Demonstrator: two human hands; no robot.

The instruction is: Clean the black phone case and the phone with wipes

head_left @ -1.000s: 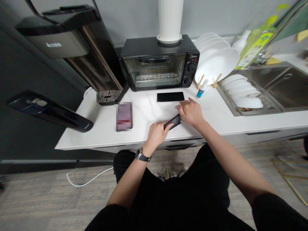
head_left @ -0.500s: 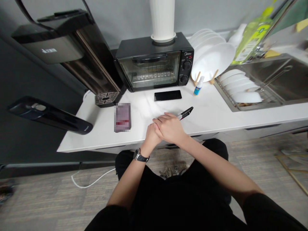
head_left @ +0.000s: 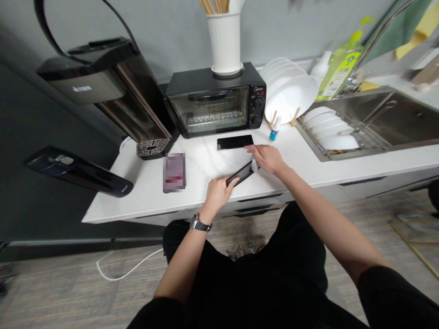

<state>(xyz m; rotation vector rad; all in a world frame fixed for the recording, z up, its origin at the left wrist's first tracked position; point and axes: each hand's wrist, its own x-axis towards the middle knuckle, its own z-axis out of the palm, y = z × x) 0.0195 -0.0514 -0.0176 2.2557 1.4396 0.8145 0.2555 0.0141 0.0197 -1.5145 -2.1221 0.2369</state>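
My left hand (head_left: 218, 192) is wrapped round the near end of a slim black tool (head_left: 243, 173) with a pale section and a trace of red. Its exact kind does not show. At the tool's far, pale end is my right hand (head_left: 269, 158), its fingers bent over that part and partly hiding it. The tool slants above the white counter's front edge. Just beyond my right fingertips lies a black phone (head_left: 235, 142), flat on the counter. A small spray bottle (head_left: 274, 131) with a blue label stands behind my right hand.
A blurred-out purple packet (head_left: 173, 172) lies left of my hands. Farther left are a dark cylindrical flask (head_left: 78, 171) and a drink dispenser (head_left: 137, 100). Behind stands a toaster oven (head_left: 216, 103) bearing a white utensil pot (head_left: 225, 43). Racked plates (head_left: 291, 98) and a sink (head_left: 387, 114) are right.
My hands have come apart from being clasped together. The right moved forward and right to the tool's far end; the left now grips its near end. The camera view has tilted up slightly.
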